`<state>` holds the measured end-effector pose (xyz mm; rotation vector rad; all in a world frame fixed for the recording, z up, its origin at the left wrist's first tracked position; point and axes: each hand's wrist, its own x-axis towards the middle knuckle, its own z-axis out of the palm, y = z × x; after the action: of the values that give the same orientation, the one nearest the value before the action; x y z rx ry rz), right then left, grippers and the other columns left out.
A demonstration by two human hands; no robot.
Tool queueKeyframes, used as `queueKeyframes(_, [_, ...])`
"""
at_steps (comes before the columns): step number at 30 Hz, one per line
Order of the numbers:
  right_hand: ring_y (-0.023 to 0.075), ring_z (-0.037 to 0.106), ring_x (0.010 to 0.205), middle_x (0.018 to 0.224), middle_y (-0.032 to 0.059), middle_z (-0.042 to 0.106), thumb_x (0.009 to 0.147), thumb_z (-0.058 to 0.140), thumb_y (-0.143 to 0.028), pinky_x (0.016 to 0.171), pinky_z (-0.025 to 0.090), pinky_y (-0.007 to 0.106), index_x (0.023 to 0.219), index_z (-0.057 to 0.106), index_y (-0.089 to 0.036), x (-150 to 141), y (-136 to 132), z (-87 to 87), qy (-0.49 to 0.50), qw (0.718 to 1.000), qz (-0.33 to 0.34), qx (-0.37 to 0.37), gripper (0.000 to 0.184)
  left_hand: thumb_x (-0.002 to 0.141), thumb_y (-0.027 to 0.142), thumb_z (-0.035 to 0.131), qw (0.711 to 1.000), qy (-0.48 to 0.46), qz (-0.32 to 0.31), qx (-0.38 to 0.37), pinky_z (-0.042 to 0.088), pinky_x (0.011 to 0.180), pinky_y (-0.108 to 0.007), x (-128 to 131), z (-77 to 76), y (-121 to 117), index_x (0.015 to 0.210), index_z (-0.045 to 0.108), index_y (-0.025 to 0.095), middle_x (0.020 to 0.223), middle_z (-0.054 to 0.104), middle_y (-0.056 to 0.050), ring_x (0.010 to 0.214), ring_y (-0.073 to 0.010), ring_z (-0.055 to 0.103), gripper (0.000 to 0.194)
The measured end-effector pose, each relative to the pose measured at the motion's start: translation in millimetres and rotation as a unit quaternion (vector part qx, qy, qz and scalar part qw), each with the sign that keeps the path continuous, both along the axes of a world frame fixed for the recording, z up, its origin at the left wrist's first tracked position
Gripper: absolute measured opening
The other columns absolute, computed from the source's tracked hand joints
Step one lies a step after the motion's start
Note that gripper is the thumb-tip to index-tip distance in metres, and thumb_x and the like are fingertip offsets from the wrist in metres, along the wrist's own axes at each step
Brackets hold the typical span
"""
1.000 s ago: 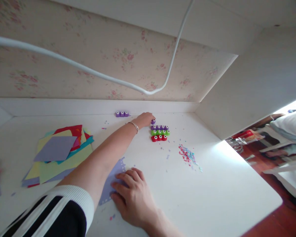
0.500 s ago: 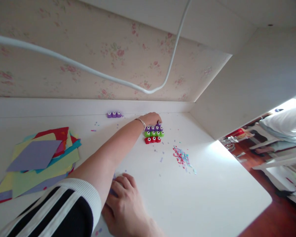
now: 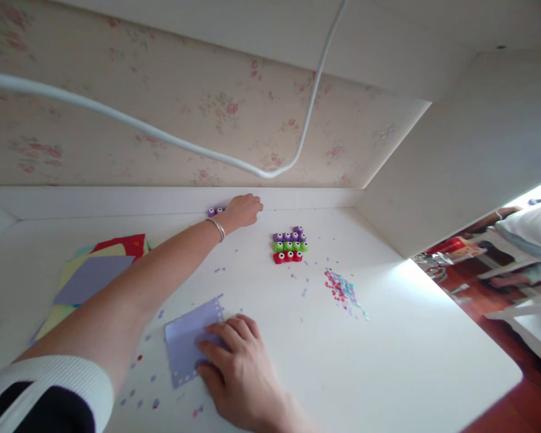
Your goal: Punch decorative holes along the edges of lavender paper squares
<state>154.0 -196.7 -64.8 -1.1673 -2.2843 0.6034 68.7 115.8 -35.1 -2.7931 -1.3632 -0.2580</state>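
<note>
Upper centre, left hand (image 3: 247, 210), grip unclear, partly hides glossy purple eye-topped blocks (image 3: 215, 211); right hand (image 3: 246, 367), fingers loosely spread, touches hole-edged lilac paper (image 3: 187, 340).

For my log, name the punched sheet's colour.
The punched sheet is lavender, best seen in the head view.

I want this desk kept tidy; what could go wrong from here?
The left forearm crosses over the coloured paper stack in this view and might drag sheets askew. The right hand rests on the purple sheet; a sideways pull could tear its hole-punched edge. The loose confetti could scatter if brushed.
</note>
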Motion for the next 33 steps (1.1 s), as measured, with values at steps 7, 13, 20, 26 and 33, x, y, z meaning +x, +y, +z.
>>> queueKeyframes(7, [0.0335, 0.038, 0.132, 0.144, 0.0123, 0.044, 0.087, 0.059, -0.041, 0.108, 0.036, 0.050, 0.136, 0.050, -0.020, -5, -2, 0.0, -0.025, 0.989, -0.133, -0.052, 0.054, 0.073, 0.001, 0.051, 0.998, 0.058, 0.027, -0.008, 0.045, 0.089, -0.032, -66, -14.2, 4, 0.106, 0.070, 0.013, 0.107, 0.068, -0.012, 0.102, -0.0242, 0.060, 0.040])
queueKeyframes(13, [0.0335, 0.038, 0.133, 0.143, 0.0132, 0.047, 0.083, 0.064, -0.034, 0.111, 0.034, 0.048, 0.132, 0.055, -0.016, -7, -1, -11.1, -0.018, 0.987, -0.150, -0.046, 0.053, 0.077, 0.002, 0.050, 0.997, 0.063, 0.029, -0.018, 0.045, 0.086, -0.031, -72, -14.3, 3, 0.098, 0.072, 0.014, 0.103, 0.068, -0.012, 0.096, -0.0222, 0.062, 0.033])
queueKeyframes(20, [0.0209, 0.062, 0.093, 0.095, 0.0056, 0.069, 0.079, 0.057, -0.014, 0.085, 0.049, 0.035, 0.088, 0.064, -0.020, 4, 11, -14.3, 0.135, 0.969, -0.179, -0.106, 0.013, 0.087, 0.015, 0.050, 0.999, 0.028, 0.035, -0.011, 0.044, 0.085, -0.033, -64, 12.3, -23, 0.099, 0.071, 0.012, 0.105, 0.065, -0.015, 0.096, -0.0238, 0.062, 0.025])
queueKeyframes(26, [0.0137, 0.060, 0.052, 0.075, 0.0011, 0.066, 0.086, 0.057, -0.044, 0.052, 0.045, 0.026, 0.090, 0.054, -0.020, 15, 21, -11.8, 0.337, 0.866, -0.263, -0.259, 0.025, 0.095, 0.032, 0.044, 0.998, -0.027, 0.057, -0.025, 0.046, 0.085, -0.031, -99, 20.6, -88, 0.110, 0.069, 0.019, 0.108, 0.064, -0.008, 0.096, -0.0207, 0.063, 0.033])
queueKeyframes(33, [0.0123, 0.064, 0.062, 0.084, 0.0004, 0.065, 0.078, 0.069, -0.045, 0.066, 0.053, 0.027, 0.097, 0.056, -0.020, 15, 19, -3.0, 0.461, 0.791, -0.240, -0.323, 0.035, 0.091, 0.044, 0.052, 0.961, -0.237, 0.099, -0.104, 0.053, 0.079, -0.028, -159, -5.6, -217, 0.107, 0.069, 0.022, 0.105, 0.067, -0.005, 0.084, -0.0164, 0.066, 0.032])
